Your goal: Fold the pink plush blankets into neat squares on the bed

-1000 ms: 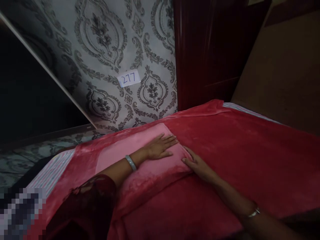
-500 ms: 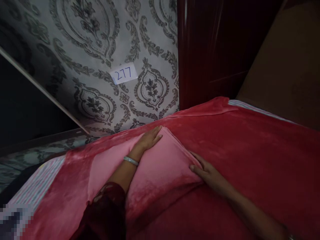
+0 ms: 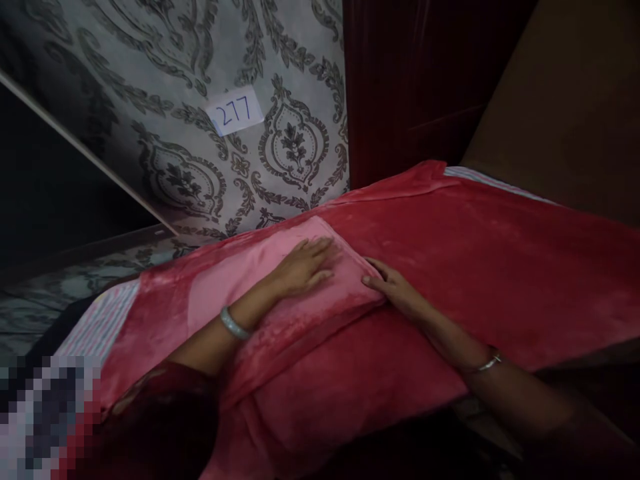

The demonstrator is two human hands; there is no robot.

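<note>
A folded pink garment [image 3: 250,267] with a plush red lower edge lies across the middle of the head view; its exact kind is hard to tell. Flat on its upper surface rests my left hand [image 3: 307,267], fingers spread and slightly blurred, a bangle at the wrist. At the right edge of the folded cloth, my right hand [image 3: 387,283] pinches the layers between thumb and fingers. Beneath it all a red plush blanket [image 3: 475,260] covers the surface. Part of the pink cloth is hidden under my left forearm.
A striped sheet [image 3: 103,320] shows past the blanket at left and at the far right edge. Behind stands a patterned wall [image 3: 165,133] bearing a paper marked 277 [image 3: 235,110]. A dark red wooden panel [image 3: 400,100] rises beside it.
My left hand has slid from the cloth's far corner to the right and nearer, across its top. My right hand keeps its hold at the right edge. The view has tilted down.
</note>
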